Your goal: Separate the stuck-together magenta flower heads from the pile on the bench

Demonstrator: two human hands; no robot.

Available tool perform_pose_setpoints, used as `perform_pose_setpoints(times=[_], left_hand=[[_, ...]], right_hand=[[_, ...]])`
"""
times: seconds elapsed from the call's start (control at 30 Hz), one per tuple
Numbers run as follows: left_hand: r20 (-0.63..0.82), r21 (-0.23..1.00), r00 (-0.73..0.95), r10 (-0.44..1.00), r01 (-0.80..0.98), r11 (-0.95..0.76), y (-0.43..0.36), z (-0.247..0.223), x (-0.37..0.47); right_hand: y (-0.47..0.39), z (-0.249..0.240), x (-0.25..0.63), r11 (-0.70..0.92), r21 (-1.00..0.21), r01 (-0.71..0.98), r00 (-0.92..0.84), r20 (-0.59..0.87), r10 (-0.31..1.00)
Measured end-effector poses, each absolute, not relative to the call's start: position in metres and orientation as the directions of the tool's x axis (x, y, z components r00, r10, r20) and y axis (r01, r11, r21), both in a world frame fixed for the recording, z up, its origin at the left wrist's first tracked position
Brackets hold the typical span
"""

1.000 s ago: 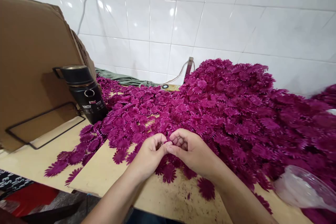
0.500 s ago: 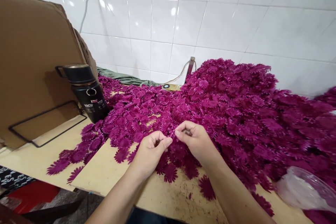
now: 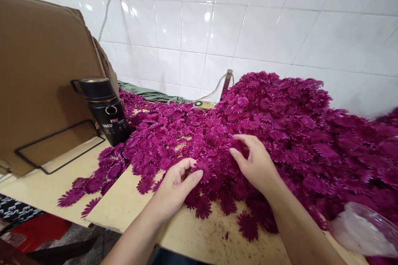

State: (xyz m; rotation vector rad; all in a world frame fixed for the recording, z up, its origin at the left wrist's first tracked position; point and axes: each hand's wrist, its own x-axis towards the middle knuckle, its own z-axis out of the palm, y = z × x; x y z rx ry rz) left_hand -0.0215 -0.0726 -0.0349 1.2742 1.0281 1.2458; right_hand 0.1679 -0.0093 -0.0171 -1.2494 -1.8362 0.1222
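Observation:
Magenta flower pieces with fringed petals lie in a large heap (image 3: 280, 116) over the table. My left hand (image 3: 178, 182) is low in front of the heap, thumb and forefinger pinching the edge of one magenta flower (image 3: 205, 170). To its right, my right hand (image 3: 253, 163) is over the heap with thumb and forefinger apart and nothing visible between them. Its other fingers are partly hidden. A loose flower (image 3: 248, 225) lies on the bare wood near the front edge.
A black bottle (image 3: 107, 112) stands at the left beside a large cardboard box (image 3: 40, 70) and a black wire frame (image 3: 56, 147). A clear plastic container (image 3: 362, 230) sits at the right front. White tiled wall (image 3: 267, 29) rises behind.
My right hand has moved away from my left hand, to the right, and its fingers have opened. The flower in my left hand now shows its face. The view has shifted slightly.

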Motion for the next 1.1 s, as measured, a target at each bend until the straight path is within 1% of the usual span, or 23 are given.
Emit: perform_pose_setpoints(times=[0.1, 0.2, 0.27, 0.33, 0.4, 0.47, 0.5, 0.6, 0.67, 0.73, 0.8, 0.83, 0.9, 0.93, 0.97, 1.0, 1.03, 1.07, 1.1], left_hand=[[0.081, 0.993, 0.076, 0.994, -0.097, -0.074, -0.070, -0.035, -0.018], [0.061, 0.994, 0.052, 0.997, -0.094, -0.056, -0.068, -0.038, -0.018], [0.070, 0.995, 0.051, 0.996, -0.069, -0.066, -0.066, -0.040, -0.018], [0.089, 0.995, 0.048, 0.995, -0.047, -0.087, -0.064, -0.041, -0.016], [0.098, 0.994, 0.058, 0.994, -0.044, -0.095, -0.063, -0.041, -0.015], [0.093, 0.995, 0.062, 0.994, -0.046, -0.090, -0.061, -0.041, -0.015], [0.088, 0.995, 0.053, 0.995, -0.044, -0.086, -0.060, -0.042, -0.015], [0.073, 0.996, 0.009, 0.997, -0.061, -0.072, -0.058, -0.042, -0.016], [0.053, 0.993, 0.020, 0.998, -0.107, -0.050, -0.056, -0.042, -0.016], [0.034, 0.988, 0.066, 0.997, -0.156, -0.024, -0.056, -0.041, -0.014], [0.035, 0.985, 0.108, 0.994, -0.172, -0.016, -0.056, -0.041, -0.012], [0.044, 0.986, 0.116, 0.992, -0.166, -0.024, -0.056, -0.040, -0.011], [0.074, 0.989, 0.104, 0.992, -0.133, -0.059, -0.058, -0.039, -0.012], [0.093, 0.990, 0.078, 0.993, -0.114, -0.083, -0.059, -0.039, -0.015], [0.111, 0.990, 0.045, 0.993, -0.098, -0.107, -0.061, -0.038, -0.019], [0.127, 0.989, 0.010, 0.992, -0.079, -0.126, -0.062, -0.037, -0.024], [0.137, 0.989, -0.021, 0.990, -0.060, -0.138, -0.064, -0.035, -0.031], [0.138, 0.989, -0.042, 0.990, -0.039, -0.140, -0.065, -0.034, -0.037], [0.128, 0.992, -0.044, 0.991, -0.013, -0.129, -0.066, -0.033, -0.043]], right_hand=[[-0.034, -0.014, 0.145, 0.533, -0.575, 0.621, -0.243, 0.506, 0.828], [-0.050, -0.008, 0.135, 0.561, -0.592, 0.579, -0.306, 0.481, 0.822], [-0.054, -0.006, 0.133, 0.552, -0.637, 0.539, -0.335, 0.439, 0.834], [-0.054, -0.007, 0.132, 0.480, -0.734, 0.481, -0.358, 0.335, 0.871], [-0.052, -0.011, 0.130, 0.343, -0.844, 0.413, -0.389, 0.177, 0.904], [-0.050, -0.015, 0.129, 0.223, -0.906, 0.359, -0.401, 0.066, 0.914], [-0.049, -0.016, 0.129, 0.192, -0.919, 0.344, -0.392, 0.046, 0.919], [-0.046, -0.015, 0.130, 0.171, -0.938, 0.303, -0.370, 0.050, 0.928], [-0.044, -0.014, 0.129, 0.136, -0.963, 0.235, -0.445, 0.018, 0.895], [-0.043, -0.013, 0.125, 0.096, -0.983, 0.156, -0.533, -0.002, 0.846], [-0.042, -0.013, 0.121, 0.126, -0.984, 0.127, -0.558, 0.034, 0.829], [-0.041, -0.013, 0.119, 0.181, -0.972, 0.147, -0.543, 0.074, 0.837], [-0.037, -0.012, 0.124, 0.330, -0.910, 0.250, -0.462, 0.187, 0.867], [-0.032, -0.011, 0.131, 0.391, -0.862, 0.323, -0.374, 0.264, 0.889], [-0.026, -0.010, 0.142, 0.422, -0.814, 0.399, -0.249, 0.347, 0.904], [-0.019, -0.008, 0.155, 0.425, -0.775, 0.468, -0.099, 0.432, 0.897], [-0.012, -0.007, 0.171, 0.388, -0.764, 0.515, 0.077, 0.493, 0.867], [-0.005, -0.006, 0.186, 0.350, -0.778, 0.522, 0.214, 0.517, 0.829], [0.000, -0.006, 0.199, 0.330, -0.794, 0.510, 0.283, 0.517, 0.807]])
